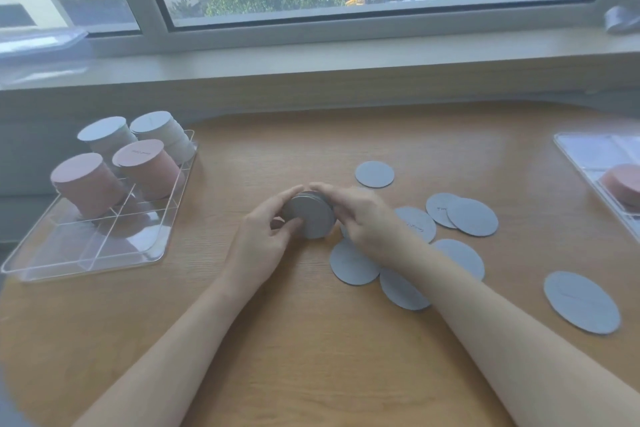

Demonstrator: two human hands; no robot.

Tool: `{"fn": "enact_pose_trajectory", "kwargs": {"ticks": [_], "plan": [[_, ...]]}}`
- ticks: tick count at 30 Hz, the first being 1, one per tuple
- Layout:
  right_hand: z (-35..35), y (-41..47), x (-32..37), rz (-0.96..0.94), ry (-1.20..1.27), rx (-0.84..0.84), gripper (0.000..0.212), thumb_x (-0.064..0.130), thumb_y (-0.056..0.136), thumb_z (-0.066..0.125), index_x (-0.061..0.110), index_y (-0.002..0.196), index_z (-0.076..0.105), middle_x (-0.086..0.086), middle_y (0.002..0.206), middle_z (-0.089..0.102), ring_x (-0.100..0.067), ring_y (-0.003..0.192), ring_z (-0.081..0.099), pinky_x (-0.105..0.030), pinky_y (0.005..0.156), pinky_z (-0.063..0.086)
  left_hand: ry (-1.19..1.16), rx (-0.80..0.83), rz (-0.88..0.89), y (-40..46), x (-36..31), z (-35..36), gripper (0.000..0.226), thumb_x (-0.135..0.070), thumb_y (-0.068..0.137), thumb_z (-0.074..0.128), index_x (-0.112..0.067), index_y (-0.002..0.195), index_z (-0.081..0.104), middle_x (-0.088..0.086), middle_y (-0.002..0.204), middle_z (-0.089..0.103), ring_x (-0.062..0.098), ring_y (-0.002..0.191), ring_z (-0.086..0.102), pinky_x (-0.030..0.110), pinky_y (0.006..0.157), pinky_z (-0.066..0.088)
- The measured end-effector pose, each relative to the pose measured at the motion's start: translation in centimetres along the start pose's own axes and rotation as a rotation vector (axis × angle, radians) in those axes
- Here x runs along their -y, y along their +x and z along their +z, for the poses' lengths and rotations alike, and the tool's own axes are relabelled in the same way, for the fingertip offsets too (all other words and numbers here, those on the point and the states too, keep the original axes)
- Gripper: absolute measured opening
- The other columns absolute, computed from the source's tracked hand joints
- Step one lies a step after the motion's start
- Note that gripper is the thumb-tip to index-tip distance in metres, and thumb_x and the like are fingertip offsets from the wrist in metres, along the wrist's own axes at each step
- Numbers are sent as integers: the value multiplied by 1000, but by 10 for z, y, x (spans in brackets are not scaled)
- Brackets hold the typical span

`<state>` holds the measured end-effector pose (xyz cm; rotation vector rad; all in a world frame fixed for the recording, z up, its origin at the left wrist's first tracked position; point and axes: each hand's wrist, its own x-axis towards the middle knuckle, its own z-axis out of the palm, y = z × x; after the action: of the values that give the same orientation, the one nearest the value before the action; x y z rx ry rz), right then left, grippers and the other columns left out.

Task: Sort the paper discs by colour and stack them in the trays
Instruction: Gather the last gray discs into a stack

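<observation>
Squaring a small stack of grey-blue paper discs [311, 218] at table centre.

Left hand [266, 236] and right hand [363, 218] clamp the stack's opposite edges. Loose grey-blue discs [471, 217] lie at three to five o'clock, nearer the right hand; the clear plastic divided tray [104, 253] sits at nine o'clock. The stack's underside and its count are hidden.

Right of the gripped stack: tray [585, 166] cropped by frame edge, 1 blue disc [401, 288] half-hidden under forearm.
</observation>
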<state>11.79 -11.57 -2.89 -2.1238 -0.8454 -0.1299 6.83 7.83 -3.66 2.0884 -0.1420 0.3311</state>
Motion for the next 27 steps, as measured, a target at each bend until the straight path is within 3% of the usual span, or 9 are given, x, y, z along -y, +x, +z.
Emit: {"fn": "enact_pose_trajectory", "kwargs": {"ticks": [3,5,10,15,19,24,27], "plan": [[1,-2,1,-41,-212,97,58,17,94,40,22,151,38,8,127,59,-13,115,45,-36,106,30,17,-22,1,-1,-2,0,46,-1,89,70,-26,128,65,-18,114,70,12,92,67,29,83,54],[-5,-5,2,-19,-223,165,62,24,94,47,29,154,31,12,137,49,-14,125,38,-37,110,24,10,-30,-13,-3,-3,0,38,-5,89,70,-26,121,66,-17,107,71,14,87,68,27,80,55],[-42,-4,-13,120,-491,90,67,43,89,62,26,149,35,4,143,40,-21,133,33,-38,109,26,-29,-35,-62,-3,-3,-2,24,-8,91,70,-23,108,63,-15,101,72,7,91,68,19,80,52],[-44,-5,-26,296,-562,239,80,67,86,56,26,150,32,2,142,36,-21,130,30,-38,109,24,-37,-20,-68,-2,-2,-3,25,-7,91,69,-25,108,62,-19,101,71,5,96,66,14,80,50],[-40,2,-26,334,-531,247,78,67,82,60,24,144,41,3,134,38,-20,125,30,-36,106,27,-52,-14,-64,-2,-3,-3,24,-6,92,69,-23,108,62,-14,103,72,5,97,66,12,79,48],[-38,3,-26,364,-362,197,52,56,76,74,28,113,51,7,118,41,-16,116,32,-33,98,29,-49,7,-63,-1,-1,-3,24,-8,93,68,-26,107,62,-15,104,71,9,101,66,18,84,51],[-38,3,-26,346,-327,177,60,52,77,76,27,124,49,8,119,43,-14,118,33,-33,99,28,-43,26,-56,-2,0,-3,23,-8,93,68,-24,109,61,-14,105,71,10,101,66,21,86,52]]}}
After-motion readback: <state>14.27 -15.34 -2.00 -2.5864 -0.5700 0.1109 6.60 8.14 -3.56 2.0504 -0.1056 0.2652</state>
